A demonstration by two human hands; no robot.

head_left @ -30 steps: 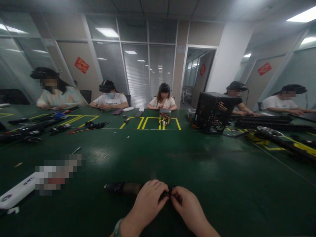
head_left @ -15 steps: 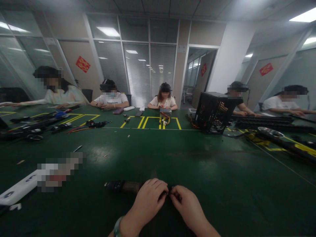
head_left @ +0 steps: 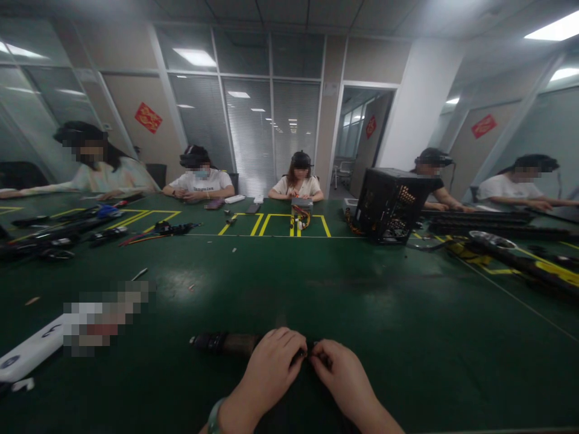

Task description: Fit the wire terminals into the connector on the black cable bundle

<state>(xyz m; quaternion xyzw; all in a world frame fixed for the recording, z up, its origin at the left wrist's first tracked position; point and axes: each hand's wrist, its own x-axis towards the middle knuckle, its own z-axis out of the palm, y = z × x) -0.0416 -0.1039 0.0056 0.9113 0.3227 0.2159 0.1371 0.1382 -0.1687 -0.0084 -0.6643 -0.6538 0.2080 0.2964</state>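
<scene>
A dark, rod-shaped tool (head_left: pixel 239 343) with a brownish middle and a narrow tip at its left end lies crosswise on the green table (head_left: pixel 271 277). My left hand (head_left: pixel 274 364) covers its right half, fingers curled down around it and thumb pressed in. Close by, my right hand (head_left: pixel 346 377) pinches thumb against fingers at the tool's right end. Between the two sets of fingertips a small dark part shows, too small and shaded to name. The underside of the tool and most of its right end are hidden by my hands.
To the left lies a white power strip-like object (head_left: pixel 34 349), partly blurred out. Across the table stand a black computer case (head_left: pixel 391 205) and a power supply with cables (head_left: pixel 301 211). Dark parts and cables (head_left: pixel 63 232) lie far left. Several people sit opposite.
The camera view has shifted slightly. Both hands stay at the tool in nearly the same pose, with no clear movement of the tool.
</scene>
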